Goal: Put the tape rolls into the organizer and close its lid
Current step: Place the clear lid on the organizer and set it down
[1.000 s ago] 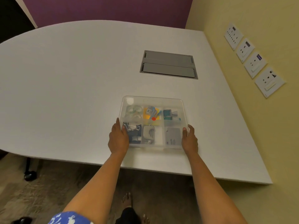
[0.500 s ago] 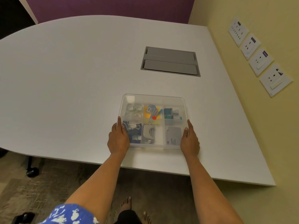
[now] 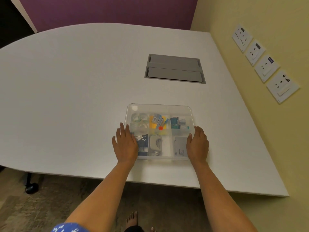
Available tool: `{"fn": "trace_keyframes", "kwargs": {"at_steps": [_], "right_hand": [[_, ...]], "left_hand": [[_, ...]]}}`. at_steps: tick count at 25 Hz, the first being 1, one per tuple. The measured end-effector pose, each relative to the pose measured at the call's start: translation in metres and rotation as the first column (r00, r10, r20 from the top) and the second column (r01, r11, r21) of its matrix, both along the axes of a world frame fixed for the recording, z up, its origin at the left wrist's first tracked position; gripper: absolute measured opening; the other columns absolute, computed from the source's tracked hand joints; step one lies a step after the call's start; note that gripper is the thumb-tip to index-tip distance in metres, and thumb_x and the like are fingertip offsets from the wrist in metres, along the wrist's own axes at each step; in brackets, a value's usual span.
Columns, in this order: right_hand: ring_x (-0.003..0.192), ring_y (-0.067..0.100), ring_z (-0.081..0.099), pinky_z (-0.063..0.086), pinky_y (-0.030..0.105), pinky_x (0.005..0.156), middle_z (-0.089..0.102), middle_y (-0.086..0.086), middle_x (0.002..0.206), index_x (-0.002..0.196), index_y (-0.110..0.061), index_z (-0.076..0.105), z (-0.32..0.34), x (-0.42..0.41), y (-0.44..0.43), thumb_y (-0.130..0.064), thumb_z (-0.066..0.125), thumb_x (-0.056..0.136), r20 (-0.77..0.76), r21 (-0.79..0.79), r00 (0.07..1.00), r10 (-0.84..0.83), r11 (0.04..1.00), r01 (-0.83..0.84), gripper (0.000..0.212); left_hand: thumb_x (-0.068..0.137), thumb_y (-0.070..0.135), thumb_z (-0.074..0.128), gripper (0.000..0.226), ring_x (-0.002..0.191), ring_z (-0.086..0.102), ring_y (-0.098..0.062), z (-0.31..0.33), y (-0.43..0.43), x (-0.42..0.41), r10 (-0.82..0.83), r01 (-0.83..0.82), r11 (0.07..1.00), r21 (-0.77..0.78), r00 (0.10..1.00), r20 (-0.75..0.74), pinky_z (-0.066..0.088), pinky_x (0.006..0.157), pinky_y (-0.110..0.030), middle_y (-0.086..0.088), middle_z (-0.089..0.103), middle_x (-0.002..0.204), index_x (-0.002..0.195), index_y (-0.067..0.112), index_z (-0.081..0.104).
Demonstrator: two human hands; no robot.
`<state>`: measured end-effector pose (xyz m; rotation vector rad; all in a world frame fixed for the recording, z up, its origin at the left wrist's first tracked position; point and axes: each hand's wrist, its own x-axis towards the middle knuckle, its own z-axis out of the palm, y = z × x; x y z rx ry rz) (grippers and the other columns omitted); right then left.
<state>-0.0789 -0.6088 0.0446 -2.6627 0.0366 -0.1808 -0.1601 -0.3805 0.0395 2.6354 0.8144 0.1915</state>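
1. Organizer (image 3: 159, 108): a clear, compartmented box near the front edge of the white table (image 3: 66, 81), its translucent lid (image 3: 180, 110) lying flat over it, apparently closed or being pressed shut.
2. Left hand (image 3: 124, 145): laid palm down over the box's near-left corner, fingers (image 3: 122, 129) straight and slightly spread, gripping nothing. The flat pose suggests pressing the lid down or steadying the box.
3. Tape rolls (image 3: 140, 121): pale, clear rings seen through the lid in the far-left compartment, so the loading step looks done.
4. Binder clips (image 3: 141, 139): near-left compartment, partly hidden by the left hand.
5. Middle compartments: small packets on a yellow pad (image 3: 157, 125) at the back; a grey punch-like tool (image 3: 155, 144) in front.
6. Right compartments: teal boxes (image 3: 175, 123) at the back; a grey case (image 3: 179, 147) in front.
7. Right hand (image 3: 198, 145): set against the near-right edge, fingers together and extended, not closed on anything. It mirrors the left hand, probably for even pressure.
8. Surroundings: a grey hatch (image 3: 174, 68) set flush in the table, well beyond the box; wall sockets (image 3: 264, 64) at far right. Nothing stands near the box, so no obstruction is apparent; whether the lid is fully seated cannot be told.
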Motion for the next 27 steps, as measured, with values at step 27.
{"fn": "trace_keyframes", "kwargs": {"at_steps": [27], "right_hand": [[0.15, 0.027, 0.009, 0.006, 0.053, 0.12, 0.021, 0.0, 0.16, 0.147, -0.041, 0.023, -0.016, 0.112, 0.06, -0.053, 0.031, 0.097, -0.114, -0.274, 0.969, 0.221, 0.93, -0.244, 0.052]], "left_hand": [[0.047, 0.075, -0.044, 0.111, 0.147, -0.014, -0.029, -0.007, 0.018, 0.131, -0.236, 0.25, 0.967, 0.057, 0.955, -0.178, -0.01, 0.111, -0.065, -0.001, -0.011, 0.161, 0.147, 0.042, -0.006]]}}
